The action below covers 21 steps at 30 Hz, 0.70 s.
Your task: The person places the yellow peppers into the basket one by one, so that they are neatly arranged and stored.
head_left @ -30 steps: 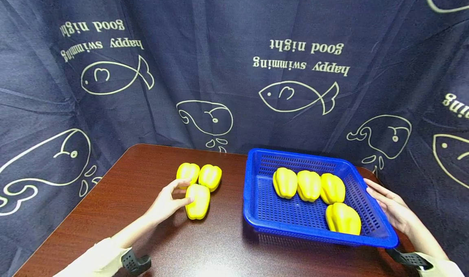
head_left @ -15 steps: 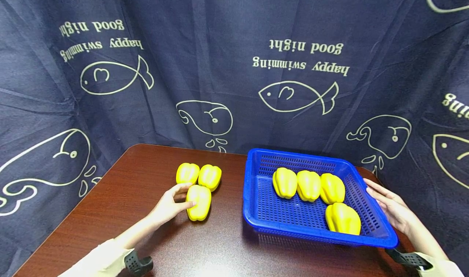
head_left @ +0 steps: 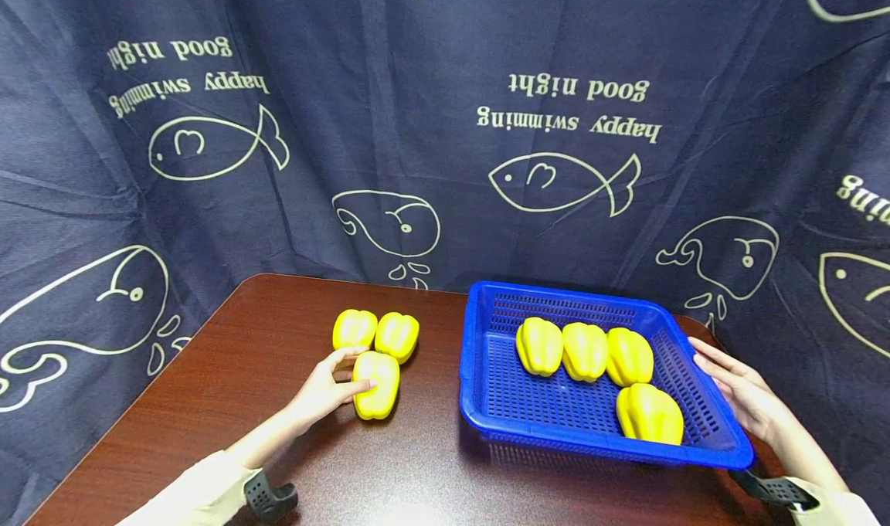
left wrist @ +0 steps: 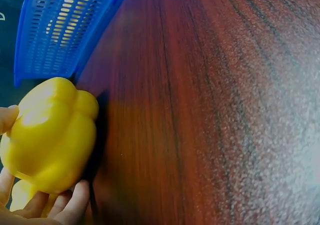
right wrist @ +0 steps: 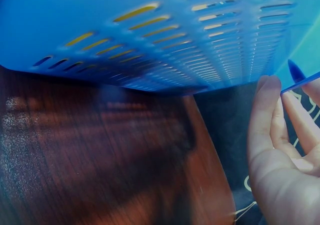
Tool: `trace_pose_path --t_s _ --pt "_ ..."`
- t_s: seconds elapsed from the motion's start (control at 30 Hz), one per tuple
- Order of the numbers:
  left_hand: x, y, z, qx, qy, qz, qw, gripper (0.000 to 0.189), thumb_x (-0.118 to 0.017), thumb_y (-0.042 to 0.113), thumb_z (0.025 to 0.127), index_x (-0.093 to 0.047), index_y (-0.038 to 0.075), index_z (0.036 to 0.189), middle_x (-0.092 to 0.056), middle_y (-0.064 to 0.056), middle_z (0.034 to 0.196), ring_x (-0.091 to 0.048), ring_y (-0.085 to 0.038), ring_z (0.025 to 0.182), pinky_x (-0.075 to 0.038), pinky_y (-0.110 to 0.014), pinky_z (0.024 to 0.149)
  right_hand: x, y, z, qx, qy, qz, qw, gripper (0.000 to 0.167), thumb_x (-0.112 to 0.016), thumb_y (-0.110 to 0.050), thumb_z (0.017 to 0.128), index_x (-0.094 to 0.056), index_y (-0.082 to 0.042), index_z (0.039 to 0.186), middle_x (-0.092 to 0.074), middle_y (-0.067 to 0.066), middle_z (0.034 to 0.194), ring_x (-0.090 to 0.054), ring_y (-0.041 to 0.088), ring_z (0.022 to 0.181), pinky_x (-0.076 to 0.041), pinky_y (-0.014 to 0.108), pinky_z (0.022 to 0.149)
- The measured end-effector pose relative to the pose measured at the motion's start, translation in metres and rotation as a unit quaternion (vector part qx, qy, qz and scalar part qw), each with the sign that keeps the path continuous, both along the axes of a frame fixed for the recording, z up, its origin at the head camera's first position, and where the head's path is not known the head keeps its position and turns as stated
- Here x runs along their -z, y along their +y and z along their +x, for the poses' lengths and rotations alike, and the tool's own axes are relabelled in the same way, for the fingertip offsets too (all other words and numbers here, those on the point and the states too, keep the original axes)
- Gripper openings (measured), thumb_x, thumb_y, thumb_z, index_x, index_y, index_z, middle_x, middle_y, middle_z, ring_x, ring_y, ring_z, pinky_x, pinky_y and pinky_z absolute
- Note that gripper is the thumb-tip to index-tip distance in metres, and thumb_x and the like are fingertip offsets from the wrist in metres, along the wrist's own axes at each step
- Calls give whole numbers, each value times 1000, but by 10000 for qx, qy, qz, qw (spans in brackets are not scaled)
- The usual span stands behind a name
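In the head view, my left hand [head_left: 323, 391] holds a yellow bell pepper [head_left: 376, 385] from its left side, thumb on the near side and fingers at the far side. The left wrist view shows this pepper [left wrist: 52, 135] large, fingertips around it. Two more yellow peppers [head_left: 355, 330] [head_left: 398, 336] lie side by side just behind it. To the right stands a blue plastic basket [head_left: 542, 432] with several yellow peppers [head_left: 585, 352] inside. My right hand [head_left: 744, 395] grips the basket's right rim; in the right wrist view, the thumb [right wrist: 265, 115] touches the wall beneath the rim.
Everything stands on a dark red-brown wooden table [head_left: 236, 356]. A dark blue curtain [head_left: 431, 124] with fish and whale drawings hangs close behind the table and at both sides. A gap of bare wood separates the held pepper from the basket.
My left hand and its pepper have shifted slightly toward me, and the thumb reaches a little further over the pepper. My right hand and the basket keep their places.
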<state>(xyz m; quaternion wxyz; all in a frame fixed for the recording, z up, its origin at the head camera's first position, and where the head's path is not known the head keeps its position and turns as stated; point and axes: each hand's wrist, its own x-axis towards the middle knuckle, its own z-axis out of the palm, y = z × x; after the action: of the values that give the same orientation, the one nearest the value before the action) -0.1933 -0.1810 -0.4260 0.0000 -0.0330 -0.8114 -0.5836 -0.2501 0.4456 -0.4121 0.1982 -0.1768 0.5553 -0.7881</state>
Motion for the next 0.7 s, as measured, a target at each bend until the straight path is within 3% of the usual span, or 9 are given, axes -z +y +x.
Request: trace_pose_path --t_s 0.33,0.7 --pt "1 3 4 -188 -122 200 9995 58 -75 10 81 -50 2 132 -53 -23 129 -62 -23 99 -58 -31 68 0 0 0 -173 129 -267 9994 54 -20 -2 104 -59 -27 132 -67 -5 122 -67 14 105 -56 27 84" --pt "-8 9 11 -150 -151 301 9993 57 -77 11 79 -52 4 131 -56 -21 126 -63 -22 98 -57 -34 68 0 0 0 -143 116 -229 9996 53 -21 -3 104 -59 -27 132 -67 -5 122 -67 14 105 -56 26 84"
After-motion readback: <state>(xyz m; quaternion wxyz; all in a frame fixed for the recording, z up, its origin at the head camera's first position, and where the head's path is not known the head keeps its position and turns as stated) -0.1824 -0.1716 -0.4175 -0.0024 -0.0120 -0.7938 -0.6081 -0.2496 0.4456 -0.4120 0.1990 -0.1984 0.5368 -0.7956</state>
